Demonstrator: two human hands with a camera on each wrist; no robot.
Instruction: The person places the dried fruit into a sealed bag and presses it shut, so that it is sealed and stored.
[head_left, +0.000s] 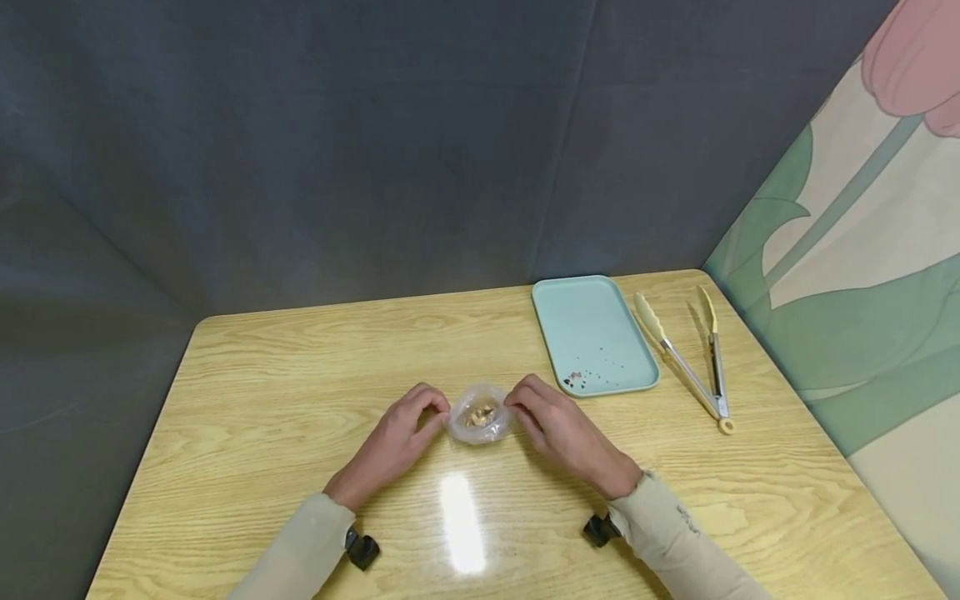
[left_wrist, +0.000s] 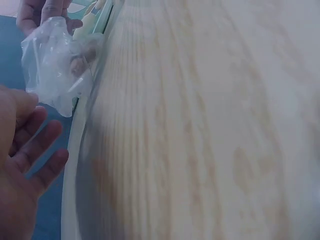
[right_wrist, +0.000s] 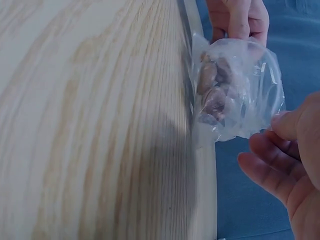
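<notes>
Between the two hands a clear plastic bag stands on the table with its mouth spread open. Several brown food pieces lie inside; their exact kind is hard to tell. My left hand pinches the bag's left rim between thumb and finger. On the opposite side, my right hand pinches the right rim. In the right wrist view the pieces show through the bag, and the right hand's other fingers are loosely bent. The left wrist view shows the left hand at the bag's edge.
A light-blue tray with dark and reddish crumbs at its near edge lies behind the right hand. Tongs with cream tips rest spread to its right. A dark curtain hangs behind the wooden table; a flower-patterned cloth is at right.
</notes>
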